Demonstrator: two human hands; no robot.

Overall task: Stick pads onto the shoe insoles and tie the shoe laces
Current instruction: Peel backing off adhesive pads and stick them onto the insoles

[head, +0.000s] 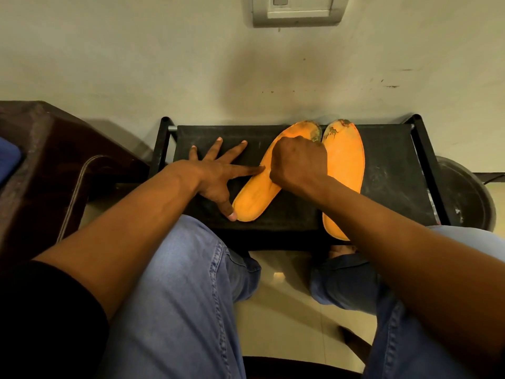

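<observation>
The left hand lies spread flat, forefinger and thumb braced against the edge of the nearer insole, apparently to stop it sliding. The right hand is curled, knuckles up, bearing down on that insole's middle; whether it holds a pad cannot be told. The second insole lies alongside on the black stand, toes touching. No shoes or laces show.
</observation>
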